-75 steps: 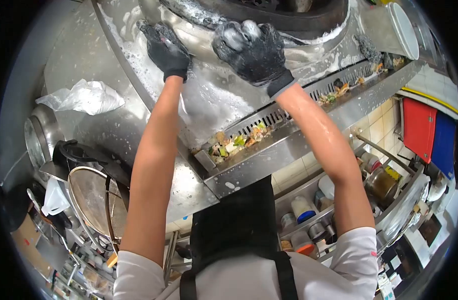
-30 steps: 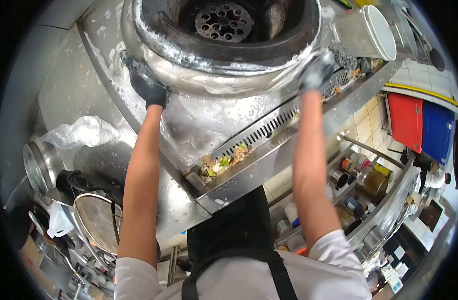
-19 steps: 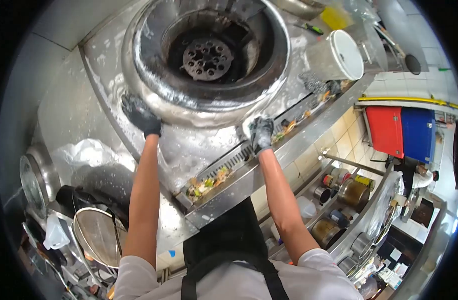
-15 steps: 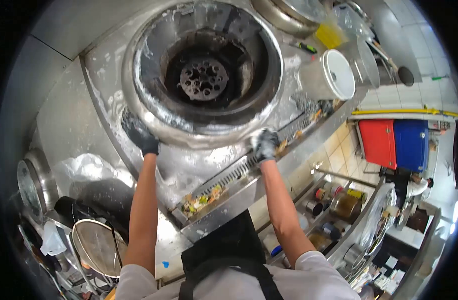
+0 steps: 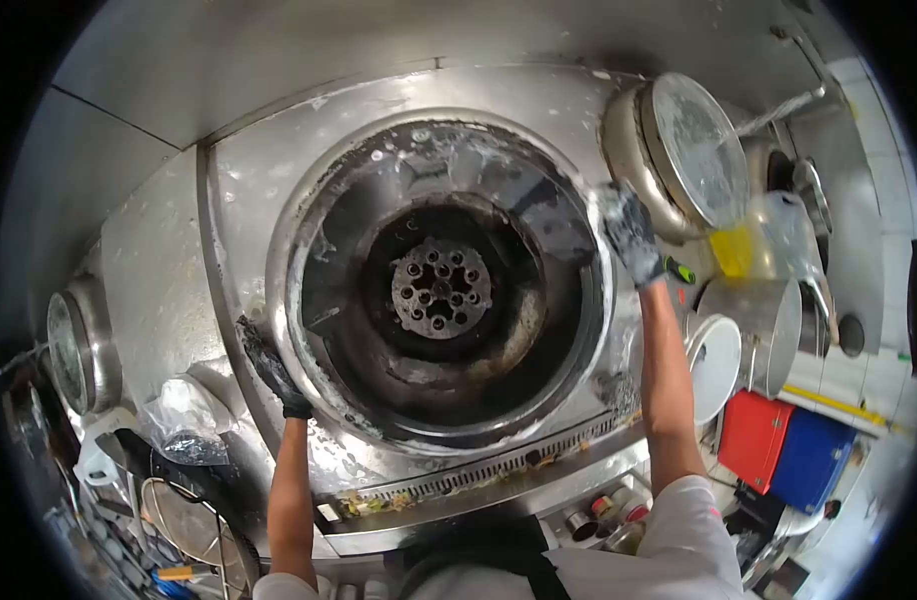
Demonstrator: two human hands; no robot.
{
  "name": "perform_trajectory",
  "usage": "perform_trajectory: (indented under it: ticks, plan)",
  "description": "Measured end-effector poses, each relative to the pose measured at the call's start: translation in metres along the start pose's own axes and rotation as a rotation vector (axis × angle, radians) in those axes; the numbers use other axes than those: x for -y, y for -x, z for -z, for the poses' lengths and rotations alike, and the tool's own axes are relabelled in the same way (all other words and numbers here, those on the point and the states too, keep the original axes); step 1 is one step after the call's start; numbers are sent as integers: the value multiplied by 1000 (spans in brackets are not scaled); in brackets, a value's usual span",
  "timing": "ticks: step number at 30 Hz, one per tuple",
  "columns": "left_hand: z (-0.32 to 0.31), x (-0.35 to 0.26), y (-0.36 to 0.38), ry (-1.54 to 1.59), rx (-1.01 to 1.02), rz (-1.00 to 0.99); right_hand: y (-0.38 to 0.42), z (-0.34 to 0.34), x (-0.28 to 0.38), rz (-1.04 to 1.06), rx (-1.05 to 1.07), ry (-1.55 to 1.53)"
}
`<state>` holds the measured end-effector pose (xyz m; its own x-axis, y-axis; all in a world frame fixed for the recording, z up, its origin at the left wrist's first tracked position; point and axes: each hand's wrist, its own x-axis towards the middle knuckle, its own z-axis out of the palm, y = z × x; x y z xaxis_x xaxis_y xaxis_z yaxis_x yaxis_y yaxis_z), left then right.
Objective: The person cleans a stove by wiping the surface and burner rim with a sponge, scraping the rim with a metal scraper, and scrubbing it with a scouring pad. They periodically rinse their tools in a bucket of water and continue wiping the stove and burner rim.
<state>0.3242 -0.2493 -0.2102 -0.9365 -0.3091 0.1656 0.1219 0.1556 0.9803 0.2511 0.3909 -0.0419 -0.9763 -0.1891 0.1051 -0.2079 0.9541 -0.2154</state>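
A big round wok burner (image 5: 441,440) with a wide metal rim and a perforated plate deep inside fills the middle of the steel counter. White suds streak its rim. My left hand (image 5: 269,372), in a dark glove, rests against the rim's left side with its fingers stretched out and nothing in it. On the far right of the rim is my right hand (image 5: 634,235), also gloved and foamy. Its fingers curl over a whitish, sudsy thing at the rim, mostly hidden, whose kind I cannot make out.
Along the counter's front edge runs a slotted drain (image 5: 479,481) with food scraps. Right of the burner are a large metal pot (image 5: 634,160), a green-and-black handle (image 5: 682,270) and a white bucket (image 5: 716,368). A round strainer (image 5: 189,520) stands at lower left.
My right hand has moved from the front right of the rim up around to its far right side. The left hand stays at the left rim. The view has shifted toward the back wall.
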Motion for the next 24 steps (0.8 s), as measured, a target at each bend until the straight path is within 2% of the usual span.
perform_trajectory:
  ticks: [1, 2, 3, 4, 5, 6, 7, 8, 10, 12, 13, 15, 17, 18, 19, 20, 21, 22, 24]
  plan:
    - [-7, -10, -4, -3, -20, -1, -37, 10, 11, 237, -148, -35]
    - [-17, -30, -13, -119, -31, -29, -86, 30, 41, -254, 146, -349]
    - [-25, -48, -23, -234, -37, -57, -100, 17, 45, 72, -135, -254]
    - [-25, -58, -30, -588, 39, -190, -123, 2, 42, 14, -69, -468]
    - [-22, -48, -34, -493, 59, -187, -143, 29, 65, 87, 54, -384]
    - [-18, -37, -39, -398, 78, -183, -140, 24, 55, 145, 12, -374]
    - [-23, -43, -47, -169, 105, -83, -133, 15, 45, 196, -36, -370]
    - [-29, -48, -57, -35, 36, 10, -126, 13, 32, 136, 63, -691]
    - [-50, -73, -69, 236, -103, 160, -125, 32, 24, 193, 265, -61]
    - [-30, -46, -69, 409, -19, 305, -134, 35, 28, 208, 252, -66]
    - [-35, -56, -68, 245, 24, 238, -141, 34, 35, 213, 231, -79]
    - [-34, -60, -74, 114, 14, 341, -176, 31, 56, 233, 316, 11]
    - [-38, -42, -81, 454, -103, 231, -202, 28, 83, 286, 320, -190]
    - [-42, -42, -87, 460, -108, 234, -210, 3, 78, 393, 211, -152]
    - [-47, -48, -90, 331, -67, 163, -211, -20, 74, 496, 106, -114]
    - [-54, -58, -89, 205, -28, 101, -225, 22, 120, 474, 257, -18]
    - [-57, -69, -86, 74, 8, 39, -220, 44, 127, 480, 276, -15]
    - [-57, -78, -88, -59, 55, -31, -214, 59, 130, 322, 462, -26]
    - [-52, -83, -93, -196, 97, -114, -204, 52, 92, 306, 465, 68]
